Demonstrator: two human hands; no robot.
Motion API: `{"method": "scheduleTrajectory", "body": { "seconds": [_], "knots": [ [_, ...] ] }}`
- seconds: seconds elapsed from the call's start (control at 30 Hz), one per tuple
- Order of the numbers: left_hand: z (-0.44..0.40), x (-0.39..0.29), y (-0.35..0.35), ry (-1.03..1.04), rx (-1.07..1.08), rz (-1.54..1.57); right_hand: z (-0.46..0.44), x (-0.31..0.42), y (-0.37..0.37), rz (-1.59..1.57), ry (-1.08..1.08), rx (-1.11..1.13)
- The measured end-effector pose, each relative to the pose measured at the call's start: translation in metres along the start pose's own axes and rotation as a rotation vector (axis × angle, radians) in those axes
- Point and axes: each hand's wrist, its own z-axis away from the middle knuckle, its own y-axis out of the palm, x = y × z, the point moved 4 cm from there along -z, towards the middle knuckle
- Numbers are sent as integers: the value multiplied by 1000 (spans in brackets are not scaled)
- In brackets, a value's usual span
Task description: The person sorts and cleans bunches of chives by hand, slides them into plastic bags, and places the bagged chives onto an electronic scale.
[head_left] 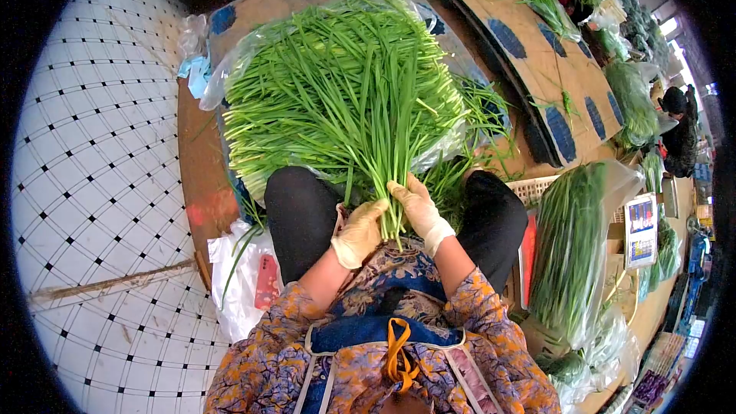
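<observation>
A loose bunch of garlic chives [383, 138] fans out in front of me, its stem ends gathered low between my knees. My left hand [359, 234], in a pale thin glove, closes on the stems from the left. From the right, my right hand [418, 211], gloved the same way, grips them a little higher, thumb across the front. Beyond the hands lies a wide heap of garlic chives [284, 92] on clear plastic sheeting [222, 80], with the bunch's leaf tips over it. Some fingers are hidden behind the stems.
Loose chives [483, 107] lie right of the heap. A plastic-wrapped bundle of greens [571, 253] stands at my right, near a printed box [641, 230]. White plastic bags [238, 276] sit by my left knee. Boards [537, 54] extend beyond; two people [678, 130] are at far right.
</observation>
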Motion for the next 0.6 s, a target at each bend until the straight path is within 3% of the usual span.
{"method": "scheduleTrajectory", "body": {
  "seconds": [0.17, 0.27, 0.37, 0.43, 0.5, 0.57, 0.6],
  "knots": [
    [10, -12, 18, -60, 245, -12, 10, 19, 8, -221, -51, 201],
    [-1, -2, 9, -67, 210, 89, 1, 1, -7, -80, 111, 49],
    [-3, 4, 4, -86, 169, 111, 7, -10, -15, 22, 133, -113],
    [-2, 7, 2, -78, 160, 95, 11, -14, -16, -17, 182, -71],
    [-3, 7, 0, -44, 201, 86, 12, -9, -20, 36, -45, -182],
    [-2, 8, -1, -50, 184, 101, 14, -3, -20, 53, -74, -217],
    [-1, 9, -3, -15, 163, 50, 17, 3, -20, 215, -161, -238]
  ]
}}
